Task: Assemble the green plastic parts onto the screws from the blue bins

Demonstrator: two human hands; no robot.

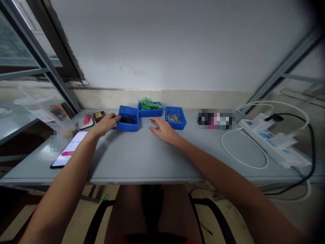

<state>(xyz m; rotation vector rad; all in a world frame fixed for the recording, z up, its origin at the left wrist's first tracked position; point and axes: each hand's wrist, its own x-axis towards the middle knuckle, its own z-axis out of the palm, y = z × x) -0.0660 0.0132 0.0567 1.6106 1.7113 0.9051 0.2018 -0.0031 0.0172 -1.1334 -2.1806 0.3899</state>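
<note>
My left hand (pixel 108 123) grips the left side of a blue plastic bin (pixel 127 127), thumb at the rim and fingers against the outer wall. Small dark pieces (pixel 127 120), too small to name, lie in that bin. My right hand (pixel 165 130) hovers over the table with thumb and fingers apart, holding nothing. Just beyond it, on its right, stands a second blue bin (pixel 177 126) with shiny metal pieces (pixel 173 117) that look like screws. Between and behind these two, a third blue bin (pixel 151 113) holds green plastic packets (pixel 147 102).
A lit phone (pixel 67 153) lies under my left forearm. Behind it are a small scale (pixel 86 126) with a red item, a dark box (pixel 99 116) and a clear plastic container (pixel 50 110). A power strip (pixel 274 144) with loose cables occupies the right side.
</note>
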